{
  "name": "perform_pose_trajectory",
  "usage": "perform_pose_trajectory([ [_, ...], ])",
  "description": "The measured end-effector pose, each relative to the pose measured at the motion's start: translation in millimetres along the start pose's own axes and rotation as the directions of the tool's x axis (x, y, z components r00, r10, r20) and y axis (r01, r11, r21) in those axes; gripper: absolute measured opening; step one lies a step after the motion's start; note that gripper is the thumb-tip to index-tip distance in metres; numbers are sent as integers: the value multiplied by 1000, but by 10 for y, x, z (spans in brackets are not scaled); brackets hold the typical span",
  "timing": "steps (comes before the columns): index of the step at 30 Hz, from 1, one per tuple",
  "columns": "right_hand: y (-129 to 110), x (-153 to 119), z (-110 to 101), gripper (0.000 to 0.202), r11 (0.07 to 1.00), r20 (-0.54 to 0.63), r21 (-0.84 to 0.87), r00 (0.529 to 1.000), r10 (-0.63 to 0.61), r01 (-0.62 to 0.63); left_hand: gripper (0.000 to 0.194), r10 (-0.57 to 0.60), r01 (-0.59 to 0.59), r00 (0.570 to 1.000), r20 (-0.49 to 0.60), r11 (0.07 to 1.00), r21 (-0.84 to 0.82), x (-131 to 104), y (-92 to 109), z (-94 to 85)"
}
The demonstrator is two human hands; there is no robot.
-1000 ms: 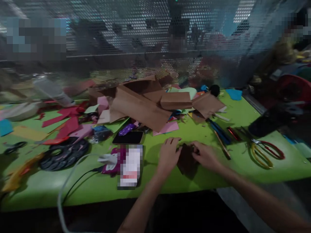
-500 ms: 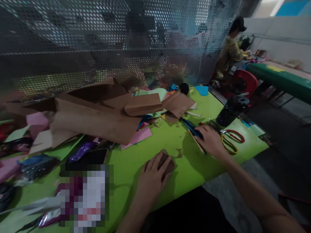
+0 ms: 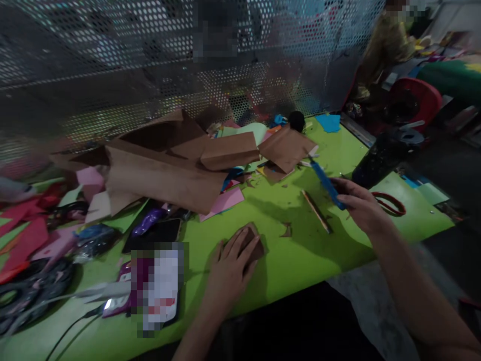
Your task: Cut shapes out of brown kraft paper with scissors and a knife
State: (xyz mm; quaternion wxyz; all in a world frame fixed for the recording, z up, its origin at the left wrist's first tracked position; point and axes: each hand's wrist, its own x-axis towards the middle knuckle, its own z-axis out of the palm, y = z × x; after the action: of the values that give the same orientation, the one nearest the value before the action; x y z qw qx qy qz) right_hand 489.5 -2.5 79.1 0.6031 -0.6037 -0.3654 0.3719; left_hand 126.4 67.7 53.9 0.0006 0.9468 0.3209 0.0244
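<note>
My left hand (image 3: 236,250) lies flat on a small piece of brown paper (image 3: 258,249), fingers stretched out and pressing it to the green tabletop. Above the table to the right, my right hand (image 3: 361,203) is closed around a blue utility knife (image 3: 326,183), its narrow end pointing away from me and to the left. On the table between the hands are a pencil (image 3: 316,210) and a small brown paper scrap (image 3: 286,229). Behind my right hand, the red handle of the scissors (image 3: 393,203) shows; the rest of them is hidden.
Large folded brown paper (image 3: 165,175) and coloured sheets cover the back and left. A phone (image 3: 175,296) with cables, a dark tape-like ring (image 3: 33,296) and a purple packet (image 3: 150,221) lie left. A dark bottle (image 3: 383,155) stands right. A perforated metal panel (image 3: 169,65) closes the back.
My right hand has lifted the blue utility knife off the table, uncovering the pencil. My left hand stays on the brown paper. The view has shifted.
</note>
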Motion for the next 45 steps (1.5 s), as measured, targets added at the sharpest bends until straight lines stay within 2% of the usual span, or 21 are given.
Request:
perform_pose_trajectory([
  [2, -41, -144, 17, 48, 987, 94, 124, 992, 88, -100, 53, 1, -1, 1000, 18, 1000, -16, -5, -3, -24],
  [4, -54, -273, 73, 49, 960, 217, 175, 960, 180, -219, 51, -3, 3, 1000, 19, 1000, -28, -8, 0, -20],
  [6, -33, -364, 146, 51, 940, 297, 167, 924, 241, -299, 49, -6, 6, 1000, 15, 999, -33, -14, 1, 4],
  [8, 0, -419, 212, 53, 950, 341, 79, 904, 260, -303, 48, -7, 7, 1000, 8, 999, -36, -26, 1, 32],
  [10, 13, -455, 261, 53, 969, 404, -99, 880, 249, -228, 48, -4, 4, 1000, 6, 999, -38, -43, 1, 48],
  [12, -7, -491, 291, 53, 954, 478, -287, 850, 220, -86, 49, 4, -4, 1000, 17, 999, -33, -58, 1, 49],
  [16, -79, -557, 326, 44, 831, 548, -518, 825, 139, 204, 52, 27, -27, 999, 42, 1000, 9, -73, 4, 36],
  [19, -91, -576, 344, 37, 747, 595, -583, 794, 125, 320, 54, 34, -35, 998, 45, 999, 24, -74, 4, 41],
  [22, -81, -578, 355, 39, 744, 609, -583, 782, 134, 326, 54, 33, -34, 999, 42, 999, 28, -74, 5, 55],
  [30, -205, -617, 370, 44, 783, 577, -588, 784, 231, 202, 57, 45, -46, 998, 46, 999, 23, -79, 6, 49],
  [34, -202, -608, 374, 45, 825, 631, -536, 734, 252, 177, 58, 40, -39, 998, 50, 999, -19, -74, 8, 23],
  [39, -164, -596, 417, 41, 786, 604, -587, 751, 267, 193, 61, 35, -33, 997, 62, 999, -21, -69, 11, 9],
  [45, -133, -589, 439, 53, 741, 624, -627, 725, 291, 242, 60, 47, -46, 997, 69, 999, -6, -74, 4, 5],
])
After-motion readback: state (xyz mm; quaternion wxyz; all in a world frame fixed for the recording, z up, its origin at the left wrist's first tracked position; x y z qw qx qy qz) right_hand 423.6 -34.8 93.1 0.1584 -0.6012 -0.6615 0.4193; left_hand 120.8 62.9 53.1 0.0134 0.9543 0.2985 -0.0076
